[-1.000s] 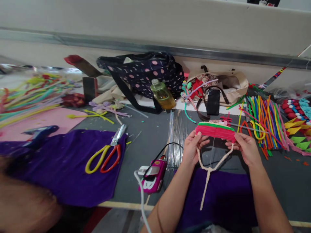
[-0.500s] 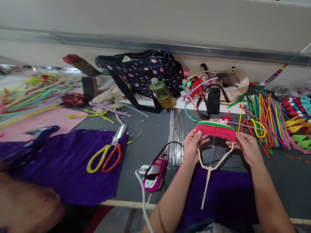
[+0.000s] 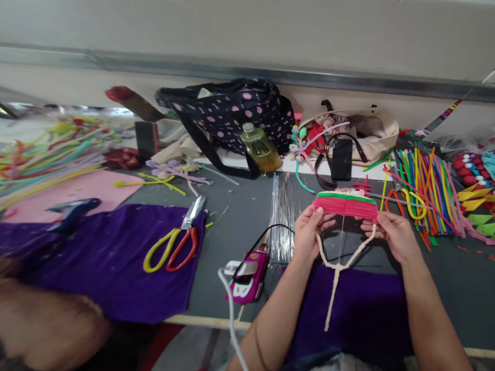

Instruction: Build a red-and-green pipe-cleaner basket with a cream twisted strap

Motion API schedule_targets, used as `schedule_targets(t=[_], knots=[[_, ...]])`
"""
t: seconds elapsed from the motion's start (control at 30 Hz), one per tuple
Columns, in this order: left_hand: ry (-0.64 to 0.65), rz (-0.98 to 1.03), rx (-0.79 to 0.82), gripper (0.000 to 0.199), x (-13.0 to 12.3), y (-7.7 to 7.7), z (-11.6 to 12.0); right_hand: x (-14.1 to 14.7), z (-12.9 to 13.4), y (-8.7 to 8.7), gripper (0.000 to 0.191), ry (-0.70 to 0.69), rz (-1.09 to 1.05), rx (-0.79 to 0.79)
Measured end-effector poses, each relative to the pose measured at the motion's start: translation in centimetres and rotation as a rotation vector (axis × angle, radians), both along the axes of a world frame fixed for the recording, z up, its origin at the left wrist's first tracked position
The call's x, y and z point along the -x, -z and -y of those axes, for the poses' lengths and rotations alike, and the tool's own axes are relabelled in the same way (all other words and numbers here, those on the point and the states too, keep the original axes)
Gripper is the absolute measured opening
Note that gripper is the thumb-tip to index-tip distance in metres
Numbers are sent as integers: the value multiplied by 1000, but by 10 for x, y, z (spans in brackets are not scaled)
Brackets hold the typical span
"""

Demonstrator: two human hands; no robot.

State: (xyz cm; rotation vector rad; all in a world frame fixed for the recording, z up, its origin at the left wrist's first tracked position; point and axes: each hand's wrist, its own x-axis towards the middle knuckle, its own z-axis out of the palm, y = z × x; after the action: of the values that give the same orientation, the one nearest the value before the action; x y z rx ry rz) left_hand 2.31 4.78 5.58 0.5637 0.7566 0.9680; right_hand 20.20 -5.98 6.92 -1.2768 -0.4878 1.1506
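A pink band with a green and white upper edge (image 3: pixel 345 205) is stretched level between both hands. My left hand (image 3: pixel 309 229) pinches its left end, thumb in front. At the right end, my right hand (image 3: pixel 395 234) grips the band between thumb and fingers. From the two ends hangs a cream fuzzy stem (image 3: pixel 331 296), joined into a Y with its tail pointing down. A thin clear strand drops from the band's middle to the Y's joint. Below lies a purple cloth (image 3: pixel 356 314) on the grey table (image 3: pixel 235 216).
Red-and-yellow scissors (image 3: pixel 180 242) lie on another purple cloth at left. A magenta device (image 3: pixel 253 281) with a white cable is left of my arm. Colored stems (image 3: pixel 433 190) lie at right. A bottle (image 3: pixel 261 149) leans against a dark bag (image 3: pixel 232 116). Another person's arm (image 3: pixel 50 319) shows lower left.
The whole view has shifted slightly, with most things a little farther right in the picture. Both hands keep the same hold on the band.
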Motion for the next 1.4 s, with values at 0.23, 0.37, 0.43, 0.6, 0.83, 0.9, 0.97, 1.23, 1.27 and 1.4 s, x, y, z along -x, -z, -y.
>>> schedule_targets(t=[0.23, 0.37, 0.43, 0.6, 0.83, 0.9, 0.97, 1.23, 1.27, 1.4], knots=[[5, 1, 9, 31, 0, 1, 0, 0, 0, 0, 41, 69, -53, -54], [9, 7, 8, 32, -1, 1, 0, 2, -1, -3, 34, 94, -9, -16], [12, 6, 5, 32, -1, 0, 1, 3, -2, -4, 34, 105, 14, 5], [22, -4, 2, 32, -1, 0, 1, 1, -2, -1, 33, 114, -10, 17], [24, -3, 2, 32, -1, -1, 1, 0, -3, 1, 36, 128, -76, -27], [28, -7, 1, 33, -1, -1, 2, 1, -3, 1, 33, 142, -29, -21], [30, -9, 1, 34, -1, -1, 2, 2, -4, 2, 32, 155, 4, -15], [29, -26, -15, 32, -2, -2, 3, 1, -5, 6, 37, 182, -13, -38], [33, -29, -22, 33, -2, -2, 4, 1, -6, 7, 35, 191, 4, -41], [40, -43, -36, 33, -3, -1, 4, 2, -8, 9, 33, 231, 68, -34]])
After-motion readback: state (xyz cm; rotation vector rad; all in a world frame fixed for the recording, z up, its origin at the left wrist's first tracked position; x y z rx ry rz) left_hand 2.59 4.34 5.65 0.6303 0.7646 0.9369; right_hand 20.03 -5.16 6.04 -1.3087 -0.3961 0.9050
